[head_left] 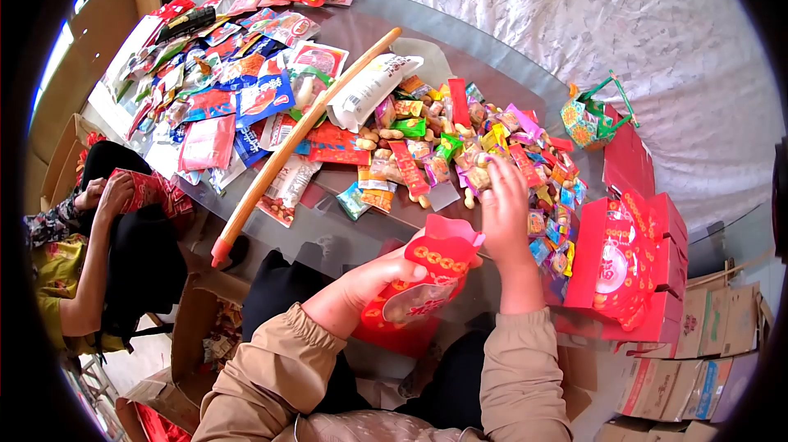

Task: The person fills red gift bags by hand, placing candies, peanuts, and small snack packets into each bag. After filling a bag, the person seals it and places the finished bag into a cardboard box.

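Note:
My left hand (pixel 384 279) is closed around a red candy bag (pixel 423 290) with gold print and a clear window. The bag's scalloped top gapes toward the table, and pale contents show through its window. My right hand (pixel 506 212) reaches over the near side of a heap of wrapped candies (pixel 427 151), fingers stretched out and slightly bent among the pieces. Whether its fingertips touch a piece is hard to make out. Peanuts in shells lie mixed into the heap. Just left of it is a white printed pouch (pixel 373 93).
A long wooden stick (pixel 308 126) divides the heap from many snack packets (pixel 209 142). At right stand a red box (pixel 669 265) holding red bags, a small green basket (pixel 595 118) and cardboard boxes (pixel 698 319). Another person's hands (pixel 111 196) hold a red packet at left.

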Demonstrator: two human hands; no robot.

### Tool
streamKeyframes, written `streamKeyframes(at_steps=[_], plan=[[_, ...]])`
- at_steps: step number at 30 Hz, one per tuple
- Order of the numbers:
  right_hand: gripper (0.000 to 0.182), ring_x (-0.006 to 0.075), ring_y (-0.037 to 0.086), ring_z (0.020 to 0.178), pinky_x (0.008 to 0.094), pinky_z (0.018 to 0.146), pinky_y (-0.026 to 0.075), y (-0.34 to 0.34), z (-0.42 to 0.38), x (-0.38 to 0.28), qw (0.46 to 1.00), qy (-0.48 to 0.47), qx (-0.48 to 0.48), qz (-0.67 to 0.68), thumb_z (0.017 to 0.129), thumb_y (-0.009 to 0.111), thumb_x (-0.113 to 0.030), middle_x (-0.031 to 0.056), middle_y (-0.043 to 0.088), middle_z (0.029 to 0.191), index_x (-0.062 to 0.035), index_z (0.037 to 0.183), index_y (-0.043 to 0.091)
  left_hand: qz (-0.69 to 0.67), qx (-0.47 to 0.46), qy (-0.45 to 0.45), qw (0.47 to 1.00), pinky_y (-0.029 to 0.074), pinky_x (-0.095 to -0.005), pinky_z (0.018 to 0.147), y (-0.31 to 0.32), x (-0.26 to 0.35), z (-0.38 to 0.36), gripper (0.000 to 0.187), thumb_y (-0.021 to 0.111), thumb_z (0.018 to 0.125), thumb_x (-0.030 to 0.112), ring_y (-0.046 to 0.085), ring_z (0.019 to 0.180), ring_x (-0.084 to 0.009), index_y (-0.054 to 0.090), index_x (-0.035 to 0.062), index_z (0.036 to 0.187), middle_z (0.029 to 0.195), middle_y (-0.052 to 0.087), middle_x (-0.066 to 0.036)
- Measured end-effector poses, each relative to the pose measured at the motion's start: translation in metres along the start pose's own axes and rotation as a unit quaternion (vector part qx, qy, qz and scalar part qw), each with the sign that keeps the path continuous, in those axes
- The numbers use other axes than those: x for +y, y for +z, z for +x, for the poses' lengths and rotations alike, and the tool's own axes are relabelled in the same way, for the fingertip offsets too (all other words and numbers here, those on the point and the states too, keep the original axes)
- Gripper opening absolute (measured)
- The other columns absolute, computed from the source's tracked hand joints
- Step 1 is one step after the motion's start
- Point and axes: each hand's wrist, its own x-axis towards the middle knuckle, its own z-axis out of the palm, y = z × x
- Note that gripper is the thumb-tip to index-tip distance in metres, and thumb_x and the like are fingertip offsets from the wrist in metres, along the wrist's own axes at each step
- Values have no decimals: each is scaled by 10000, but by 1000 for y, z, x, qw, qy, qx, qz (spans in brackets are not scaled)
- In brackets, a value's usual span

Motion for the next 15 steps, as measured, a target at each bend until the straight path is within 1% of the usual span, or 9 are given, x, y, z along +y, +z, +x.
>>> streamKeyframes(at_steps=[2,3,5,6,9,10,11,13,15], plan=[[342,329,537,1294,435,1143,355,-27,3,-12,989,44,35,139,1010,506,-103,183,579,1393,48,1294,620,-3,5,-10,1000,523,-398,984,-5,-5,1,822,724,818,342,604,1209,-273,416,-55,1469,1463,521,-199],[348,296,549,1286,408,1123,373,-42,4,-21,968,106,38,224,1020,501,-148,189,582,1393,51,1268,644,0,6,-5,1000,525,-399,981,-4,-6,2,824,726,816,342,607,1204,-273,416,-54,1469,1464,521,-198],[343,279,559,1271,391,1103,385,-71,2,-34,930,133,35,340,1015,497,-159,185,603,1364,63,1210,672,3,6,3,1000,529,-403,974,1,-7,6,828,729,812,344,614,1193,-273,416,-52,1469,1465,520,-198],[326,273,570,1255,382,1087,394,-79,0,-40,919,125,40,371,1002,503,-145,184,637,1303,70,1157,693,-1,6,-12,1000,523,-410,993,2,-7,6,839,730,801,331,614,1203,-281,410,-51,1476,1474,512,-204],[321,264,556,1286,399,1118,382,-102,-6,-48,921,102,-49,372,975,466,-76,205,609,1335,80,1127,702,-15,-1,-35,999,505,-423,1031,1,-10,7,848,728,792,314,593,1250,-296,401,-53,1484,1488,496,-214],[306,281,570,1265,403,1108,388,-102,-5,-51,926,96,-48,363,925,479,-61,201,655,1257,76,1049,722,-12,-10,-28,999,497,-440,1047,2,-12,9,844,715,795,303,577,1280,-313,394,-54,1490,1494,487,-224],[283,292,593,1216,402,1059,427,-99,-6,-49,922,74,-51,376,951,507,-92,156,695,1169,48,1042,735,-12,-16,-37,999,496,-445,1049,1,-13,11,842,711,798,304,573,1287,-316,393,-54,1490,1495,485,-228],[269,292,591,1206,405,1055,432,-95,-10,-41,923,61,-88,371,937,515,-80,133,719,1099,35,1013,746,-14,-25,-57,998,494,-455,1052,-2,-16,12,836,704,802,306,563,1300,-323,392,-56,1489,1496,481,-237],[234,285,568,1199,401,1043,438,-92,-12,-46,909,74,-139,386,911,544,-53,116,730,1060,31,993,747,-34,15,-71,997,497,-484,1049,1,-19,12,795,678,800,287,593,1254,-353,415,-58,1466,1429,539,-249]])
